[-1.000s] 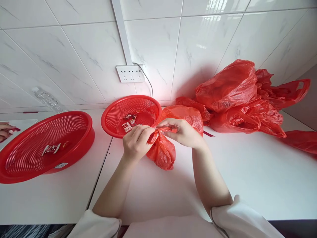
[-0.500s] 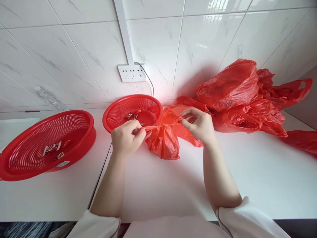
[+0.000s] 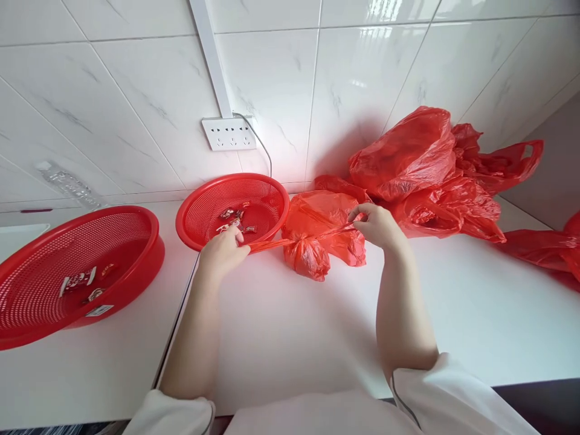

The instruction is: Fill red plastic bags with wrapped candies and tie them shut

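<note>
A filled red plastic bag (image 3: 307, 258) lies on the white counter, gathered and twisted at its neck. My left hand (image 3: 223, 249) is closed on one of its handles, drawn out to the left. Closed on the opposite handle, my right hand (image 3: 374, 225) holds it stretched to the right. Both handles are taut between my hands. Just beyond my left hand sits a red perforated basket (image 3: 183, 220) with several small wrapped snacks (image 3: 247, 228) inside. The bag's contents cannot be made out through the plastic.
A larger red basket (image 3: 156, 241) with a few wrapped packets stands at the left. Several red plastic bags (image 3: 408, 157) are heaped against the tiled wall at the right. A socket panel (image 3: 229, 133) with a cable is on the wall. A clear plastic bottle (image 3: 70, 184) lies at the back left.
My hands have moved farther apart, pulling the bag's handles outward and tightening its neck. The view has shifted a little, and more snacks show in the small basket.
</note>
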`<state>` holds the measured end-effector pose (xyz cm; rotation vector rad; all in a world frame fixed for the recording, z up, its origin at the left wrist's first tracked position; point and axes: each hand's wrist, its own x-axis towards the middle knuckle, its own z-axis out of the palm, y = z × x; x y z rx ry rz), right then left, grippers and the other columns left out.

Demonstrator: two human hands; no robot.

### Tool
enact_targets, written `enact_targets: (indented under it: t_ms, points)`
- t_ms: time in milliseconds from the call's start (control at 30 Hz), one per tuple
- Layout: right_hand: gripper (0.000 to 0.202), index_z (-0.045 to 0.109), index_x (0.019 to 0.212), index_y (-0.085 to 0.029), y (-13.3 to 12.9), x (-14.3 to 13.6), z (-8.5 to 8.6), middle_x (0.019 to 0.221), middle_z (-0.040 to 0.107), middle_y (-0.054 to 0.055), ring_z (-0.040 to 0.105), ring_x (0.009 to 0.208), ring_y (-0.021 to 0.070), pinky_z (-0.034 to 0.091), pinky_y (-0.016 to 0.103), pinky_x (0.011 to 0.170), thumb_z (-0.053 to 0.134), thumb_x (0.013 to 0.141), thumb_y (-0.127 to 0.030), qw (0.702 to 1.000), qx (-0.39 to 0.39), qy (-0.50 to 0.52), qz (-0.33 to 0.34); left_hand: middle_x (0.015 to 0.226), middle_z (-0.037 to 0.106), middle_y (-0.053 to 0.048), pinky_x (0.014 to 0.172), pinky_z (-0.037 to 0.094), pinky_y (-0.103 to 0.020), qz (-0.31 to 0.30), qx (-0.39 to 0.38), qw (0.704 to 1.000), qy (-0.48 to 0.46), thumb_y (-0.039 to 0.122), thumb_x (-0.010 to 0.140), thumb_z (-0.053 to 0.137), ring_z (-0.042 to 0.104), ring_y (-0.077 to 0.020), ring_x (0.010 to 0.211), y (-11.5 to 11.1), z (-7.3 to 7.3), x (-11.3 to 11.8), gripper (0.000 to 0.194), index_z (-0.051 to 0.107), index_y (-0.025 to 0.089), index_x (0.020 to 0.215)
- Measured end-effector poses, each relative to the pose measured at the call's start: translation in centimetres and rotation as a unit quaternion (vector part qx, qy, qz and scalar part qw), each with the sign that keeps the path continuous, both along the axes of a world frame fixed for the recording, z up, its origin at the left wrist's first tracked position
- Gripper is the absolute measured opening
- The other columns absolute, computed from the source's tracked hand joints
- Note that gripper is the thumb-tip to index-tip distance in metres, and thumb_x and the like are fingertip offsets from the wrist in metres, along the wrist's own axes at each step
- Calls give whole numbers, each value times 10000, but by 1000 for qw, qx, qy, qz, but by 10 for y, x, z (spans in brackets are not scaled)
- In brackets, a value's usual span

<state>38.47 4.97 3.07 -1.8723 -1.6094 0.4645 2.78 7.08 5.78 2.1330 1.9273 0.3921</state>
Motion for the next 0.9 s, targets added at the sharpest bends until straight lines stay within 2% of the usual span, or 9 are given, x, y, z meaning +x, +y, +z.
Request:
enact_targets:
  t_ms: [100, 167, 233, 333, 433, 500, 600, 767, 900]
  points:
    - [261, 688, 901, -244, -8, -11, 7, 921, 664, 27, 606, 806, 183, 481, 314, 706, 549, 711, -132, 991, -17, -33, 132, 732, 641, -6, 495, 304, -262, -56, -30, 998, 1, 254, 704, 585, 577, -176, 623, -1, 1, 0, 105, 566, 237, 806]
    - [316, 670, 1041, -277, -16, -27, 12, 1109, 639, 40, 597, 1015, 221, 495, 334, 804, 624, 740, -192, 977, 2, -45, 209, 771, 651, -10, 500, 329, -260, -84, -47, 995, -17, 345, 734, 604, 590, -176, 641, -4, 4, -3, 154, 591, 242, 847]
    - [388, 620, 1156, -302, -22, -50, 14, 1204, 599, 47, 569, 1104, 239, 498, 337, 820, 666, 771, -284, 962, 0, -49, 267, 826, 660, -26, 518, 366, -264, -92, -67, 993, -30, 440, 744, 613, 608, -189, 679, -8, 7, -5, 250, 611, 242, 897]
    - [476, 560, 1206, -277, -21, -90, 5, 1159, 595, 73, 592, 1017, 244, 488, 305, 701, 710, 759, -342, 940, -80, -109, 315, 921, 665, -39, 583, 433, -281, -94, -109, 989, -31, 537, 772, 577, 628, -205, 753, -13, 13, -6, 346, 616, 250, 959]
    - [273, 580, 1057, -184, -16, -117, -8, 1001, 614, 103, 599, 902, 246, 413, 283, 607, 605, 787, -147, 925, -126, -196, 299, 984, 664, -26, 678, 481, -306, -101, -152, 983, -23, 607, 801, 518, 637, -210, 814, -18, 18, -6, 395, 607, 273, 992]
    - [213, 575, 934, -173, -18, -121, -11, 905, 617, 88, 594, 819, 221, 368, 277, 583, 490, 783, -49, 921, -123, -212, 301, 1019, 661, -21, 735, 492, -324, -101, -162, 981, -17, 624, 811, 498, 639, -219, 865, -20, 21, -6, 409, 602, 286, 1017]
    - [178, 542, 863, -198, -36, -107, -4, 857, 616, 39, 564, 724, 166, 339, 254, 560, 482, 756, -70, 915, -127, -191, 332, 1068, 656, -29, 779, 495, -337, -93, -171, 981, -13, 627, 818, 489, 635, -233, 937, -21, 24, -9, 437, 585, 296, 1086]
    - [103, 526, 830, -214, -93, -51, 17, 783, 617, -2, 531, 664, 139, 377, 246, 594, 472, 777, -145, 921, -159, -97, 341, 1115, 648, -39, 745, 500, -334, -68, -170, 983, 0, 636, 824, 469, 633, -249, 963, -16, 22, -18, 486, 563, 308, 1171]
    - [165, 594, 898, -236, -134, 21, 12, 860, 665, 13, 592, 733, 171, 449, 291, 677, 447, 827, -214, 956, -182, -85, 216, 1109, 647, -33, 741, 503, -323, -66, -177, 982, 1, 643, 825, 463, 630, -244, 972, -13, 21, -21, 497, 555, 318, 1190]
